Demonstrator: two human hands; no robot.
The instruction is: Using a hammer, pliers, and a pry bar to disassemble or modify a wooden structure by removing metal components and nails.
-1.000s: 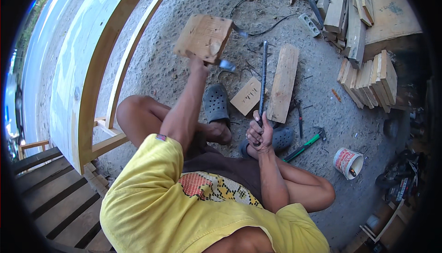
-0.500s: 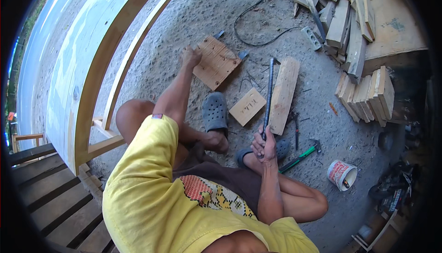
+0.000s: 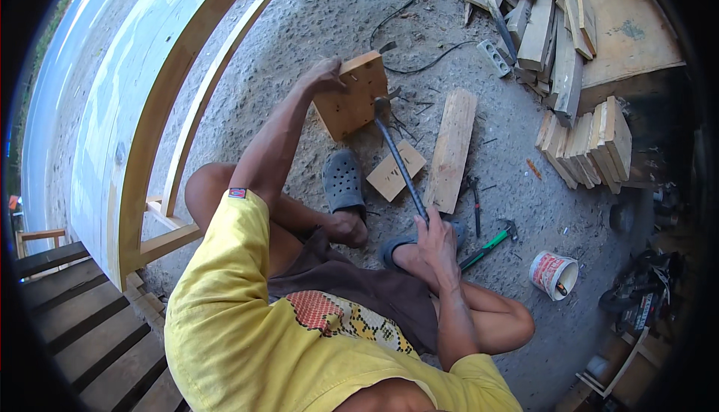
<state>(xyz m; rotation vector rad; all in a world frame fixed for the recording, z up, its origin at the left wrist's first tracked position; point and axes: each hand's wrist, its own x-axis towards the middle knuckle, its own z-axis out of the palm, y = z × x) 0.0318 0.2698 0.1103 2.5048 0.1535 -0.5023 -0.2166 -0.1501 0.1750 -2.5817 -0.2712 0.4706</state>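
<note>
Ahead and left of centre, my left hand (image 3: 326, 76) grips the upper left edge of a square wooden board (image 3: 352, 97), which stands tilted off the ground. A dark metal piece (image 3: 387, 47) juts out behind it. My right hand (image 3: 437, 238) is closed round the lower end of a long dark crowbar (image 3: 401, 159). The bar's bent head meets or overlaps the board's right edge; contact is unclear. Below the bar lies a small wooden block (image 3: 395, 172) with nails on it or marks. Loose nails (image 3: 403, 121) lie beside the board.
A thick plank (image 3: 451, 150) lies right of the bar. Near my right foot are a green-handled hammer (image 3: 487, 249) and pincers (image 3: 476, 202). Further right stand a white bucket (image 3: 553, 273), stacked wood pieces (image 3: 588, 146) and a power strip (image 3: 493, 58). A wooden frame (image 3: 150, 142) rises left.
My left hand has lifted and tilted the board. The crowbar in my right hand has swung left, its head now at the board's right edge.
</note>
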